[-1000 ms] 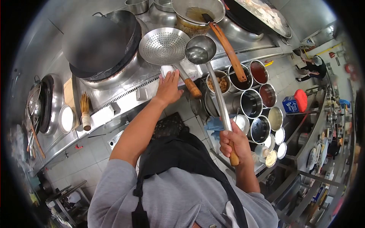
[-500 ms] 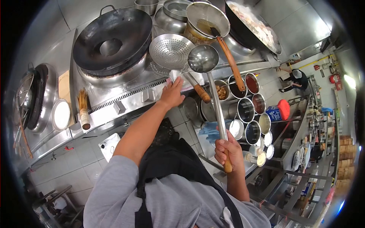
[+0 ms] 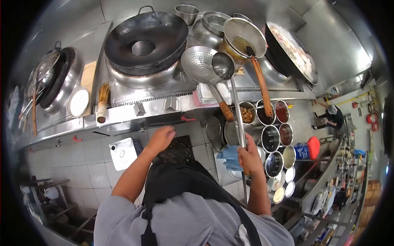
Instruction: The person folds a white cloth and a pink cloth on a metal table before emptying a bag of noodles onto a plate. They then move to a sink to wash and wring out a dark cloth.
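A long-handled metal ladle (image 3: 224, 66) is gripped near the lower end of its handle by my right hand (image 3: 251, 158). Its bowl points away from me and overlaps the rim of a perforated strainer (image 3: 198, 63) in this view. My left hand (image 3: 162, 138) hangs in front of the stove edge, fingers curled in, with nothing showing in them. Beneath the strainer's wooden handle lies a stack of folded cloths (image 3: 202, 96). The large black wok (image 3: 143, 30) sits on the burner ahead of my left hand.
A mesh sieve over a pot (image 3: 234, 51) and a wok with pale steaming contents (image 3: 293, 53) stand at the right. Sauce containers (image 3: 270, 138) crowd beside my right hand. A bamboo brush (image 3: 102, 104) and white bowl (image 3: 78, 102) are left. Another person (image 3: 331, 117) stands far right.
My left hand has left the cloths on the stove edge, drawn back toward me and curled. My right hand has raised the ladle slightly, its bowl now over the strainer's edge. The view has shifted.
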The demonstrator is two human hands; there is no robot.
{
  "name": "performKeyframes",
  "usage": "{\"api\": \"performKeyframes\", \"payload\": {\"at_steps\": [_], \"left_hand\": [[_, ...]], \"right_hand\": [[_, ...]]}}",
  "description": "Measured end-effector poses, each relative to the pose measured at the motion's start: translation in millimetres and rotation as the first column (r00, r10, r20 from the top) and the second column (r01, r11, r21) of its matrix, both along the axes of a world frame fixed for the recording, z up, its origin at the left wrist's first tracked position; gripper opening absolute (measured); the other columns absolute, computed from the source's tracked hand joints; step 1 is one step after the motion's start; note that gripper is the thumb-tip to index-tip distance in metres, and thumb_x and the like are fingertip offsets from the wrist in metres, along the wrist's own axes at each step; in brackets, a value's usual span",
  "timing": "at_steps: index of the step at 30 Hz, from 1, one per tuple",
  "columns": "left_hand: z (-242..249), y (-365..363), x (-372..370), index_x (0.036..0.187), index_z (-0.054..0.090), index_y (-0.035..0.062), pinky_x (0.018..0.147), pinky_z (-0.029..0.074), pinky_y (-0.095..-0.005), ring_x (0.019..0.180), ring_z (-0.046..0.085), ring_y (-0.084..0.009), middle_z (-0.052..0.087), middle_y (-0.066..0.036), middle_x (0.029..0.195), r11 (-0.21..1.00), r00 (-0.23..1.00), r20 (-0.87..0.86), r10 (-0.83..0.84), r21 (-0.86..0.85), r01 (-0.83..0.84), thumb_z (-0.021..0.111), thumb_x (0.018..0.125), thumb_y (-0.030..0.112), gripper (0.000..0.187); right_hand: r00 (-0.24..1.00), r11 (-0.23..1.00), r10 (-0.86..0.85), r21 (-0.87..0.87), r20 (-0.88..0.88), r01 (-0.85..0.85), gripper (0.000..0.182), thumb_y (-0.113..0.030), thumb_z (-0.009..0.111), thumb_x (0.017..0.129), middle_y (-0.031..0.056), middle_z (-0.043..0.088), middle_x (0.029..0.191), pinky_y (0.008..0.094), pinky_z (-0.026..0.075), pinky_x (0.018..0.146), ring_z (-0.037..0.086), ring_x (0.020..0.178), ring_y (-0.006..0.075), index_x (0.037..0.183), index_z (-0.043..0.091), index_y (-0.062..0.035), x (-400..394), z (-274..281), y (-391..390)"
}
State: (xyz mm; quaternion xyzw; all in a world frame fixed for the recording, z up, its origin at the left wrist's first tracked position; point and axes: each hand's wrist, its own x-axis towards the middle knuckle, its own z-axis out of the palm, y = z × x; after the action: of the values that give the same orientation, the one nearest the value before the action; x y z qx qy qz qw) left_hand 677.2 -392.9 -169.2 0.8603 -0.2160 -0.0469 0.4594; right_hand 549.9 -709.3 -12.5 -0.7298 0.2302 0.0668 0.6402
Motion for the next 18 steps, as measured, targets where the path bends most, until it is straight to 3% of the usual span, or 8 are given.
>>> {"api": "performKeyframes", "payload": {"at_steps": [1,2,7,9,11,15,17,18], "left_hand": [[-8.8,23.3,-28.0,0.096,0.065,0.0049,0.079,0.049,-0.044,0.09,0.062,-0.0372,0.065,-0.017,0.095,0.982,0.976,-0.171,0.137,0.149,-0.112,0.061,0.088,0.023,0.021],[-38.7,49.9,-53.3,0.094,0.066,0.0071,0.078,0.049,-0.0463,0.087,0.062,-0.0375,0.065,-0.018,0.092,0.95,0.958,-0.196,0.21,0.274,-0.152,0.058,0.089,0.025,0.021],[-143.5,186.1,-260.9,0.08,0.067,-0.0023,0.084,0.049,-0.0495,0.092,0.061,-0.0428,0.066,-0.026,0.091,0.614,0.829,-0.377,0.413,0.788,0.053,0.058,0.084,0.035,0.038],[-110.6,190.6,-345.3,0.085,0.071,0.0006,0.087,0.049,-0.0473,0.097,0.062,-0.039,0.066,-0.023,0.097,0.549,0.676,-0.47,0.567,0.828,0.115,0.061,0.08,0.031,0.033],[-84.0,180.8,-413.0,0.088,0.072,0.0019,0.087,0.049,-0.0465,0.099,0.063,-0.0376,0.066,-0.022,0.099,0.511,0.605,-0.512,0.61,0.837,0.193,0.062,0.078,0.03,0.031],[-61.0,125.2,-532.1,0.103,0.069,0.0014,0.09,0.048,-0.0423,0.1,0.063,-0.0366,0.067,-0.021,0.101,0.315,0.294,-0.258,0.92,0.935,-0.164,0.06,0.076,0.024,0.036],[-63.5,91.0,-564.0,0.108,0.067,-0.0003,0.09,0.047,-0.0424,0.099,0.063,-0.0377,0.066,-0.022,0.102,0.175,0.044,-0.171,0.984,0.909,-0.379,0.06,0.076,0.022,0.04],[-46.0,70.9,-563.9,0.117,0.06,-0.0032,0.091,0.047,-0.0422,0.103,0.061,-0.0384,0.065,-0.024,0.107,-0.116,-0.203,-0.06,0.977,0.652,-0.749,0.061,0.075,0.017,0.047]], "right_hand": [[0.995,0.967,0.086,-0.243,0.048,-0.072,0.055,-0.005,0.054,0.085,0.0015,0.049,0.066,0.0247,0.035,0.037,0.045,0.041,0.0111,0.137,0.037,-0.0079,11.0,-18.5,-12.1],[0.983,0.852,0.185,-0.501,0.021,-0.15,0.066,-0.006,0.055,0.082,0.0125,0.061,0.073,0.0374,0.047,0.059,0.061,0.061,0.0266,0.144,0.031,-0.0055,21.1,-33.6,-26.8],[0.945,0.691,0.321,-0.666,-0.066,-0.281,0.065,-0.009,0.058,0.084,0.0249,0.064,0.101,0.0481,0.048,0.074,0.062,0.083,0.0434,0.143,0.032,-0.0079,54.3,-62.8,-43.1],[0.921,0.542,0.388,-0.801,-0.032,-0.256,0.066,-0.011,0.06,0.085,0.0237,0.063,0.106,0.0499,0.048,0.074,0.063,0.086,0.0424,0.144,0.031,-0.0114,65.4,-81.3,-42.6],[0.934,0.638,0.344,-0.708,-0.092,-0.305,0.066,-0.011,0.062,0.085,0.0225,0.064,0.108,0.0494,0.048,0.076,0.064,0.089,0.0405,0.143,0.033,-0.0213,72.6,-73.7,-35.9],[0.904,0.561,0.368,-0.723,-0.218,-0.403,0.068,-0.025,0.067,0.085,0.0245,0.064,0.104,0.0467,0.048,0.084,0.063,0.099,0.0383,0.143,0.037,-0.0071,85.7,-75.0,-42.9],[0.689,0.289,0.718,-0.943,0.099,-0.165,0.055,-0.022,0.066,0.086,0.022,0.064,0.106,0.0403,0.049,0.085,0.063,0.097,0.0348,0.133,0.048,-0.002,101.8,-104.3,-95.0],[0.759,0.417,0.65,-0.815,-0.042,-0.402,0.044,-0.016,0.063,0.086,0.0182,0.061,0.111,0.0346,0.049,0.083,0.063,0.093,0.0297,0.127,0.054,-0.0019,120.8,-71.6,-96.0]]}}
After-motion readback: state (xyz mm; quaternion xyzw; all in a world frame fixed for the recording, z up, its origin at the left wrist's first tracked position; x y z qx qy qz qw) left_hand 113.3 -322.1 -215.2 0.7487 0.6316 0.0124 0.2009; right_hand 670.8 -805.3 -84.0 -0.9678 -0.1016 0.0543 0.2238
